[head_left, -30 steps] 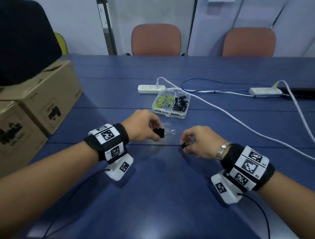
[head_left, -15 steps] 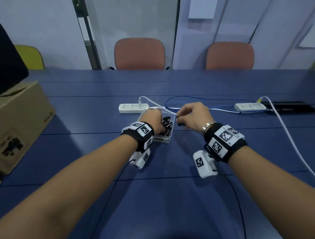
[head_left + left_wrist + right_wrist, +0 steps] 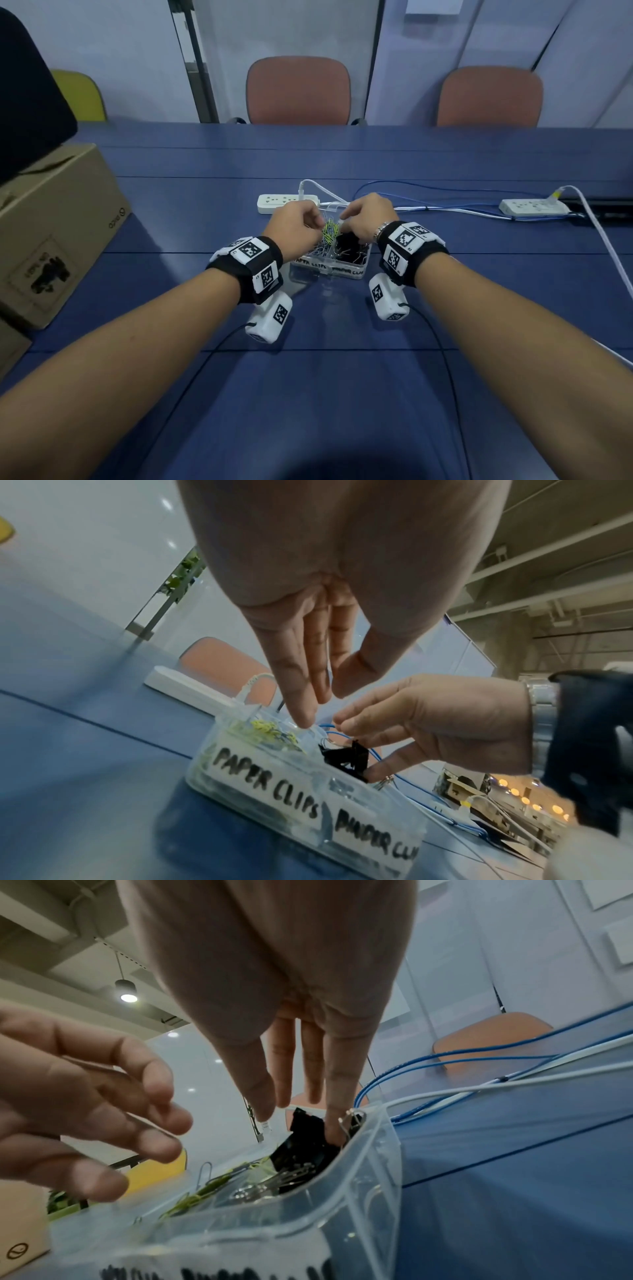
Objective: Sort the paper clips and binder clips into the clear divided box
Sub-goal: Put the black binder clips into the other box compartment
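The clear divided box (image 3: 356,272) sits mid-table, labelled PAPER CLIPS (image 3: 263,780) on its left half and binder clips on its right. Yellow-green and silver paper clips (image 3: 329,231) fill the left compartment, and black binder clips (image 3: 349,248) fill the right one. My left hand (image 3: 317,226) hovers over the paper clip side with straight fingers (image 3: 304,712) and holds nothing. My right hand (image 3: 342,222) reaches down over the binder clip side. One of its fingers (image 3: 334,1123) touches a black binder clip (image 3: 304,1134) lying on the pile. Its thumb stands apart from that clip.
A white power strip (image 3: 286,202) lies just behind the box, with white and blue cables (image 3: 445,207) running right to a second strip (image 3: 531,206). Cardboard boxes (image 3: 58,233) stand at the left edge. Two brown chairs (image 3: 298,90) are behind the table.
Both hands carried binder clips from the near table up to the box. The left hand, which held a black binder clip a second ago, now holds nothing, and the right hand's fingers have straightened.
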`<state>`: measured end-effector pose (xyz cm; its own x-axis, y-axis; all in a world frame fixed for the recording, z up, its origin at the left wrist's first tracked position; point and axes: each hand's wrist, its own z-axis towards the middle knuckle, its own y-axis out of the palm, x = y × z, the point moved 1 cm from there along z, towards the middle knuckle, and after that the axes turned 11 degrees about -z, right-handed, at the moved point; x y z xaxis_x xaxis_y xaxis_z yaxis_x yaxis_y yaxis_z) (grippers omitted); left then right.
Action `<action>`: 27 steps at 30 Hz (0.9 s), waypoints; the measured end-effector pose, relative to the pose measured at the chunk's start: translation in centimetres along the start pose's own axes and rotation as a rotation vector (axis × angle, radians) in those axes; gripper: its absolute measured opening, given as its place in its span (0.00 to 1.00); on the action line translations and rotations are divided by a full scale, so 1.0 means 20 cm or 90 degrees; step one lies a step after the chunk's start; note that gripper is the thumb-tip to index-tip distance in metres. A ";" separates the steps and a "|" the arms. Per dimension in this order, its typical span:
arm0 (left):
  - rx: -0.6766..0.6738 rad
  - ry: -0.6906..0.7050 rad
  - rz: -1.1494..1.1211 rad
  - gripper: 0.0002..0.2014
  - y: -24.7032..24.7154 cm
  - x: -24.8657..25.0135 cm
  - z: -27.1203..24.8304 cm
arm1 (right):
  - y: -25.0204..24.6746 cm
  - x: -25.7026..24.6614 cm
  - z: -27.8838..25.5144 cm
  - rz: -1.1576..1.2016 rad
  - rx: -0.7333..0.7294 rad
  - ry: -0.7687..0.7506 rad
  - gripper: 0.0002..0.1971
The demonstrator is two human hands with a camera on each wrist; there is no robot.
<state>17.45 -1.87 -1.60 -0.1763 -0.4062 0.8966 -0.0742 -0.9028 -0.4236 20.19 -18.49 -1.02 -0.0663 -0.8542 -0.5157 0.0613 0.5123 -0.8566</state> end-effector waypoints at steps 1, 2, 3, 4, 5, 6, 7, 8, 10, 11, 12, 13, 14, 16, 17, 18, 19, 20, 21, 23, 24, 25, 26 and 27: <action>-0.001 0.002 0.003 0.10 -0.01 0.01 -0.02 | -0.01 -0.01 -0.02 -0.003 0.001 -0.002 0.06; -0.002 0.004 0.005 0.09 -0.01 0.02 -0.04 | -0.02 -0.01 -0.03 -0.002 0.005 -0.006 0.06; -0.002 0.006 0.011 0.08 -0.02 0.03 -0.06 | -0.03 -0.02 -0.05 0.004 0.013 -0.011 0.06; -0.001 0.011 0.021 0.07 -0.03 0.05 -0.07 | -0.05 -0.03 -0.06 0.011 0.023 -0.017 0.07; -0.001 0.016 0.035 0.06 -0.04 0.06 -0.09 | -0.06 -0.03 -0.08 0.015 0.031 -0.026 0.08; -0.004 0.020 0.050 0.06 -0.04 0.07 -0.11 | -0.08 -0.04 -0.11 0.013 0.037 -0.033 0.08; -0.009 0.021 0.064 0.06 -0.05 0.08 -0.13 | -0.09 -0.04 -0.14 0.009 0.042 -0.042 0.09; -0.015 0.021 0.076 0.05 -0.05 0.10 -0.16 | -0.11 -0.05 -0.16 0.005 0.044 -0.051 0.09; -0.016 0.018 0.106 0.04 -0.05 0.12 -0.22 | -0.12 -0.05 -0.23 -0.011 0.044 -0.074 0.09; -0.014 0.018 0.128 0.05 -0.05 0.13 -0.25 | -0.13 -0.05 -0.26 -0.022 0.043 -0.084 0.10; -0.016 0.015 0.153 0.06 -0.06 0.14 -0.28 | -0.13 -0.05 -0.30 -0.033 0.044 -0.093 0.10; -0.021 0.009 0.182 0.07 -0.07 0.14 -0.32 | -0.13 -0.05 -0.35 -0.042 0.045 -0.101 0.11; -0.028 0.005 0.213 0.09 -0.07 0.15 -0.36 | -0.12 -0.05 -0.39 -0.047 0.046 -0.105 0.11; -0.040 -0.002 0.268 0.12 -0.08 0.15 -0.45 | -0.11 -0.03 -0.50 -0.058 0.048 -0.112 0.14; -0.043 -0.004 0.287 0.14 -0.07 0.15 -0.50 | -0.10 -0.02 -0.56 -0.065 0.051 -0.115 0.15; -0.043 -0.005 0.300 0.15 -0.07 0.15 -0.55 | -0.10 -0.01 -0.62 -0.074 0.054 -0.121 0.16; -0.041 -0.003 0.307 0.15 -0.07 0.14 -0.61 | -0.08 0.00 -0.68 -0.081 0.057 -0.126 0.16; -0.039 0.000 0.310 0.15 -0.07 0.14 -0.66 | -0.08 0.01 -0.75 -0.090 0.057 -0.134 0.17; -0.037 0.005 0.308 0.15 -0.07 0.15 -0.72 | -0.07 0.03 -0.82 -0.099 0.054 -0.142 0.17; -0.035 0.015 0.298 0.16 -0.06 0.15 -0.84 | -0.06 0.07 -0.96 -0.112 0.041 -0.148 0.16; -0.033 0.017 0.295 0.16 -0.06 0.16 -0.90 | -0.07 0.09 -1.04 -0.113 0.034 -0.143 0.16; -0.031 0.018 0.293 0.16 -0.05 0.16 -0.95 | -0.07 0.12 -1.10 -0.111 0.030 -0.139 0.14; -0.033 0.019 0.288 0.16 -0.04 0.17 -1.01 | -0.08 0.14 -1.18 -0.106 0.027 -0.134 0.13; -0.036 0.023 0.281 0.16 -0.01 0.18 -1.08 | -0.08 0.18 -1.27 -0.098 0.028 -0.128 0.11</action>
<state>-4.26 -0.04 -1.11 -0.2370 -0.7453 0.6232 -0.0371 -0.6340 -0.7724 -5.39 -20.15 -1.95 0.1211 -0.9244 -0.3617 0.1092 0.3745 -0.9208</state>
